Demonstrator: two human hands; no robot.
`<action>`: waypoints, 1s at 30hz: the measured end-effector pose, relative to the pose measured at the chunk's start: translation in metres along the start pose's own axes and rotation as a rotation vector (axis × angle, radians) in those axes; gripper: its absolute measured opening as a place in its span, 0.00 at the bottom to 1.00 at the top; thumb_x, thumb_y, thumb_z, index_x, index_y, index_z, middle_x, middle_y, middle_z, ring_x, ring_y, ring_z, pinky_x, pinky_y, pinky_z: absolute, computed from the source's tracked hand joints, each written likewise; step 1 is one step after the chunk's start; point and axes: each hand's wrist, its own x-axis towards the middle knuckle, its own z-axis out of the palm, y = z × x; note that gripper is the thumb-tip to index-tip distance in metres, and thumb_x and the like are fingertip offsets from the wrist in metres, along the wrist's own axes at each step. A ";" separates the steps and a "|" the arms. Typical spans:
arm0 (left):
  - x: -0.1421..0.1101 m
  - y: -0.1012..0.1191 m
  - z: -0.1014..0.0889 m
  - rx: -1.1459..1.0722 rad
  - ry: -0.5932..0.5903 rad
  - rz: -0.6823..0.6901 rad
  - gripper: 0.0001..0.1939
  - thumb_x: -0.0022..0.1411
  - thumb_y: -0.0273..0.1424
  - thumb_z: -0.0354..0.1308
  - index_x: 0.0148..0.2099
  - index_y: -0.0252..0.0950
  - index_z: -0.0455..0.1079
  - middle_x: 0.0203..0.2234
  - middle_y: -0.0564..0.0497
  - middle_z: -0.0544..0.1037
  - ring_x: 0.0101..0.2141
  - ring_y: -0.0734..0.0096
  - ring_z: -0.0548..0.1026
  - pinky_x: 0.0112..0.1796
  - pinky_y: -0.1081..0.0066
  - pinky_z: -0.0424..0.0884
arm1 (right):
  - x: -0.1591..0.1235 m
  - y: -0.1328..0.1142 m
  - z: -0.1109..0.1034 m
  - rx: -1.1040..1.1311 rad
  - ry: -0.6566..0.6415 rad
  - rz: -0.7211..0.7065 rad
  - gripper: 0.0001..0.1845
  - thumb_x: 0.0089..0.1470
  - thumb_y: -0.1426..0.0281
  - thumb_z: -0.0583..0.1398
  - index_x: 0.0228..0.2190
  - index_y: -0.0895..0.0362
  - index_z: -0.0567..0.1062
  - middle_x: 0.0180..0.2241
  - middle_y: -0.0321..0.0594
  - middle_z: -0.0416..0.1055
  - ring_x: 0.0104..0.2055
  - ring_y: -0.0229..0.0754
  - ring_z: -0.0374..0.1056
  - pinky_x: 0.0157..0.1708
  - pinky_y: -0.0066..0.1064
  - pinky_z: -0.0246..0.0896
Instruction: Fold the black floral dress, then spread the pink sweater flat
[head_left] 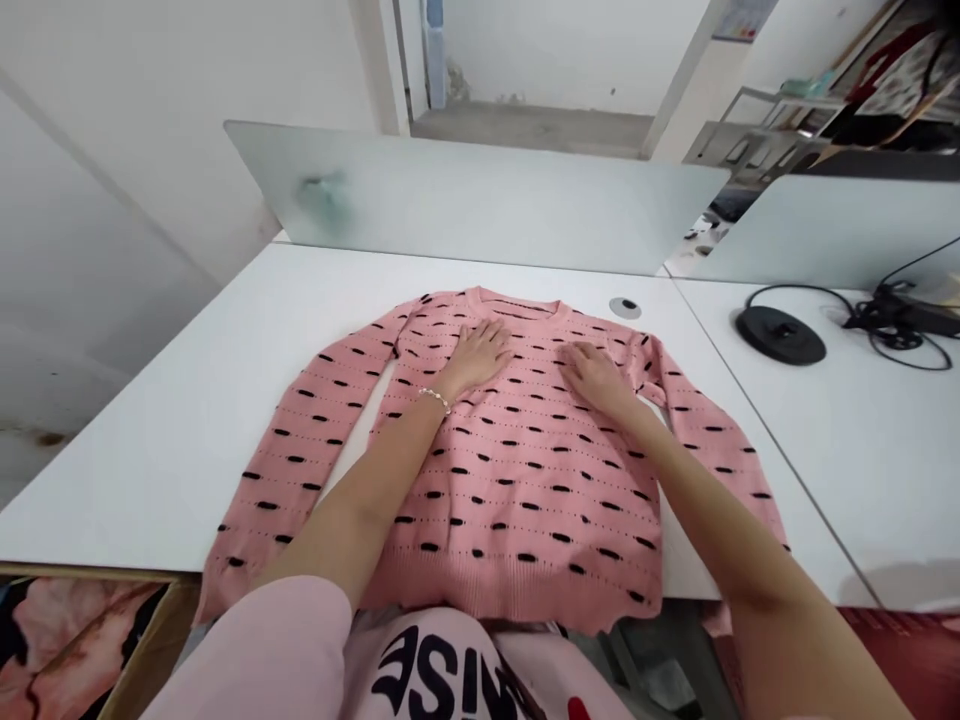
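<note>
A pink knitted sweater with rows of black dashes lies spread flat on a white table, neck away from me, sleeves angled out to both sides. My left hand rests flat on its upper chest, fingers stretched out, a bead bracelet on the wrist. My right hand lies flat on the chest a little to the right, fingers also extended. Neither hand grips the fabric. The sweater's hem hangs slightly over the near table edge.
A frosted divider panel stands along the table's far edge. A cable grommet sits behind the sweater. On the adjoining right desk lie a black round base and tangled cables. A cardboard box sits low left.
</note>
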 end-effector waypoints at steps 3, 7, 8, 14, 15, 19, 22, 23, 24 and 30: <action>0.000 0.000 0.000 -0.017 -0.007 -0.004 0.34 0.69 0.48 0.31 0.72 0.40 0.44 0.70 0.53 0.40 0.69 0.57 0.38 0.66 0.46 0.34 | -0.042 0.026 -0.020 0.001 0.114 0.069 0.18 0.62 0.62 0.50 0.48 0.56 0.70 0.51 0.52 0.64 0.46 0.50 0.66 0.47 0.45 0.64; 0.000 -0.001 0.002 -0.036 0.003 0.001 0.33 0.69 0.47 0.32 0.72 0.41 0.45 0.70 0.53 0.41 0.69 0.58 0.39 0.66 0.46 0.33 | -0.138 0.052 -0.038 -0.027 0.233 0.332 0.16 0.56 0.55 0.55 0.33 0.56 0.71 0.36 0.46 0.67 0.31 0.42 0.66 0.35 0.38 0.67; 0.000 -0.002 0.003 -0.040 0.003 0.001 0.33 0.69 0.47 0.32 0.72 0.41 0.45 0.70 0.53 0.42 0.69 0.58 0.39 0.66 0.46 0.33 | -0.164 0.055 -0.040 -0.049 0.236 0.407 0.17 0.54 0.54 0.56 0.32 0.55 0.71 0.35 0.45 0.67 0.29 0.42 0.65 0.33 0.38 0.67; 0.003 -0.003 0.006 -0.054 0.025 -0.008 0.33 0.69 0.47 0.33 0.71 0.39 0.46 0.70 0.52 0.42 0.69 0.54 0.39 0.65 0.44 0.33 | -0.260 0.061 -0.033 -0.289 0.351 0.540 0.19 0.47 0.53 0.60 0.36 0.53 0.70 0.41 0.52 0.67 0.37 0.53 0.68 0.32 0.45 0.68; 0.003 -0.003 0.007 -0.055 0.031 -0.014 0.33 0.69 0.46 0.33 0.71 0.40 0.46 0.70 0.52 0.42 0.69 0.54 0.40 0.65 0.44 0.33 | -0.263 0.062 -0.033 -0.324 0.340 0.529 0.17 0.49 0.54 0.58 0.35 0.53 0.70 0.40 0.52 0.67 0.38 0.55 0.68 0.33 0.46 0.67; 0.002 0.001 0.010 -0.066 0.061 -0.055 0.31 0.69 0.45 0.35 0.71 0.43 0.48 0.70 0.53 0.44 0.68 0.53 0.41 0.65 0.42 0.33 | -0.248 0.070 -0.045 -0.370 0.186 0.513 0.16 0.52 0.55 0.51 0.28 0.53 0.67 0.33 0.50 0.68 0.34 0.54 0.67 0.33 0.46 0.65; 0.000 0.007 0.012 -0.073 0.084 -0.086 0.31 0.70 0.44 0.35 0.70 0.42 0.50 0.70 0.51 0.44 0.68 0.52 0.41 0.64 0.40 0.33 | -0.231 0.079 -0.072 -0.210 0.059 0.591 0.17 0.47 0.52 0.54 0.23 0.52 0.68 0.27 0.47 0.70 0.28 0.53 0.66 0.30 0.46 0.63; -0.001 0.008 0.012 -0.072 0.092 -0.085 0.31 0.70 0.44 0.35 0.70 0.41 0.50 0.70 0.49 0.44 0.68 0.51 0.41 0.64 0.39 0.33 | -0.226 0.082 -0.085 -0.117 0.037 0.634 0.16 0.45 0.52 0.56 0.22 0.51 0.69 0.26 0.46 0.70 0.27 0.53 0.66 0.30 0.46 0.62; -0.002 0.009 0.012 -0.070 0.096 -0.078 0.31 0.70 0.44 0.34 0.70 0.39 0.51 0.70 0.48 0.44 0.68 0.51 0.41 0.63 0.38 0.33 | -0.220 0.084 -0.098 -0.001 0.044 0.678 0.15 0.44 0.52 0.58 0.23 0.51 0.71 0.25 0.46 0.71 0.27 0.53 0.67 0.30 0.46 0.62; -0.009 0.006 -0.005 -0.125 -0.014 0.006 0.32 0.69 0.44 0.38 0.69 0.34 0.51 0.70 0.43 0.41 0.69 0.48 0.38 0.64 0.39 0.34 | -0.154 0.075 -0.163 0.593 0.451 0.676 0.10 0.49 0.62 0.54 0.28 0.53 0.72 0.31 0.55 0.71 0.31 0.54 0.71 0.26 0.42 0.63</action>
